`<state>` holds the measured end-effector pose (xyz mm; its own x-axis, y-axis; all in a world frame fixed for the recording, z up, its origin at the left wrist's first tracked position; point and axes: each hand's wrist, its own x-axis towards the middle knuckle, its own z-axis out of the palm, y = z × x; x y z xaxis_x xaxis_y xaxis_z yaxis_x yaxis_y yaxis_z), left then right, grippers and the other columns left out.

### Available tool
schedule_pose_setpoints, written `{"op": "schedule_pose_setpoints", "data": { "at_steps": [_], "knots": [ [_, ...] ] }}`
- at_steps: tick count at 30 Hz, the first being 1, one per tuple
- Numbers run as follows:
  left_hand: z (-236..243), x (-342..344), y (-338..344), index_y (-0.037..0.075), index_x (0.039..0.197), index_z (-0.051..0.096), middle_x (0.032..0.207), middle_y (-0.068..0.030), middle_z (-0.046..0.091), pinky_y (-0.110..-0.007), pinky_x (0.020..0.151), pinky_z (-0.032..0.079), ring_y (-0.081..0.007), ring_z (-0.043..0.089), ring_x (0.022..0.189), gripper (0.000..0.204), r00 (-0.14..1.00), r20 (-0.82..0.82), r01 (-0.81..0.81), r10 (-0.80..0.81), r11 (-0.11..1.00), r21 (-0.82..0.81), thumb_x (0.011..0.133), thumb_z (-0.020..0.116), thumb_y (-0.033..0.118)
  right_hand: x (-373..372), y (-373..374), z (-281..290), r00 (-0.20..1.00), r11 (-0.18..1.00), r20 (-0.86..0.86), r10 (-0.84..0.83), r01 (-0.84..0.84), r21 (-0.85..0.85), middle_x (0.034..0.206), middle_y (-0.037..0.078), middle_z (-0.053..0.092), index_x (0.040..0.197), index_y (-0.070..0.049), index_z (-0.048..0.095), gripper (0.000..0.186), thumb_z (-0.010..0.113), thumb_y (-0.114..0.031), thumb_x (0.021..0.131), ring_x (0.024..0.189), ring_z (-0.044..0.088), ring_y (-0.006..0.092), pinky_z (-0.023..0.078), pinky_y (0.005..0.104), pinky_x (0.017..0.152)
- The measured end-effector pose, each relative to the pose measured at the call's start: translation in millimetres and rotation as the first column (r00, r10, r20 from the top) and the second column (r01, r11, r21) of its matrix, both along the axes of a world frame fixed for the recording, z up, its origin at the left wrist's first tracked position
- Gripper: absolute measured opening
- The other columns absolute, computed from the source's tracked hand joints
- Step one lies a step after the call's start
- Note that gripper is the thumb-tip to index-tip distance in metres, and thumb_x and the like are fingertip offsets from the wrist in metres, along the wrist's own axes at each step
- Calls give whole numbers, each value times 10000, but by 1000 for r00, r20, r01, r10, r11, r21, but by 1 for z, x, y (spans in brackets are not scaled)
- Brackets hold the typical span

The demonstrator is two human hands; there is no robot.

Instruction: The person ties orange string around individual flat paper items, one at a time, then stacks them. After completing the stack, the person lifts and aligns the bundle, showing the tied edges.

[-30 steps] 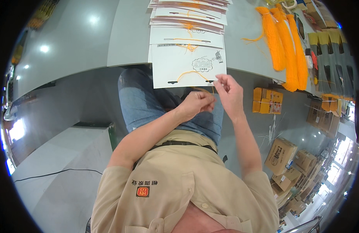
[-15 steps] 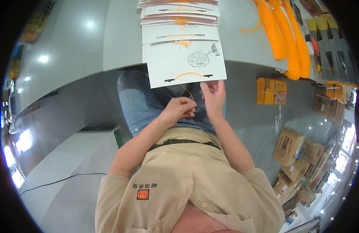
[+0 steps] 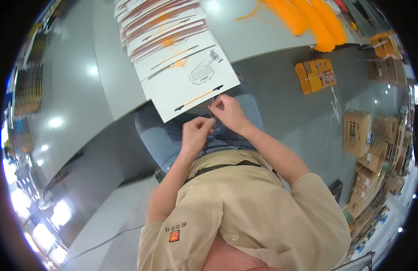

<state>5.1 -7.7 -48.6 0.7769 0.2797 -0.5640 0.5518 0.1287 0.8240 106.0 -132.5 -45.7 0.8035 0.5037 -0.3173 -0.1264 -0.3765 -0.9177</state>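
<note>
The nearest white printed flat piece [image 3: 191, 86], which looks like a paper bag, juts over the table's front edge above my lap. An orange cord [image 3: 199, 98] runs straight across its face between two dark slots. Loose cord shows below the near edge, by my fingers. My left hand [image 3: 196, 134] is closed in a pinch beside this cord. Close above it and to the right, my right hand [image 3: 229, 112] also pinches the cord, near the near right corner. The fingertips almost meet, and their exact grip is partly hidden.
Behind the nearest piece lies an overlapping row of similar white pieces [image 3: 159, 27] with orange cords on the grey table [image 3: 82, 86]. Bundles of orange cord [image 3: 304, 20] hang at the table's right edge. A yellow carton [image 3: 315, 76] and brown boxes [image 3: 357, 133] stand on the right.
My right hand has left the piece's near edge and come beside my left hand at the cord. The cord across the face went from arched to straight. The whole view has turned.
</note>
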Motion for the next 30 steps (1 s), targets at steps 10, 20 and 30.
{"op": "schedule_pose_setpoints", "data": {
  "at_steps": [10,20,30],
  "knots": [
    [-8,15,9,2,939,677,776,-25,645,-234,619,492,-82,568,655,154,960,99,-260,260,965,-15,999,640,139,-24,-14,-2,976,973,-219,16,35,228,846,161,728,948,29,623,189,675,-150,919,757,701,248,539,362,691],
    [1,15,9,5,928,658,788,-38,648,-259,679,518,-102,599,697,230,951,79,-289,300,949,-128,1032,623,207,-11,-4,-3,946,992,323,-13,-28,122,830,159,612,826,-20,621,128,675,-123,879,829,605,361,488,451,733],
    [9,14,16,26,1012,673,808,-17,626,-258,662,560,-119,631,712,98,861,204,-462,466,884,-71,1011,628,112,-2,-17,-7,916,987,396,-64,-1,160,829,140,600,843,-43,610,135,719,-123,847,811,606,344,501,421,724]
  ]
}}
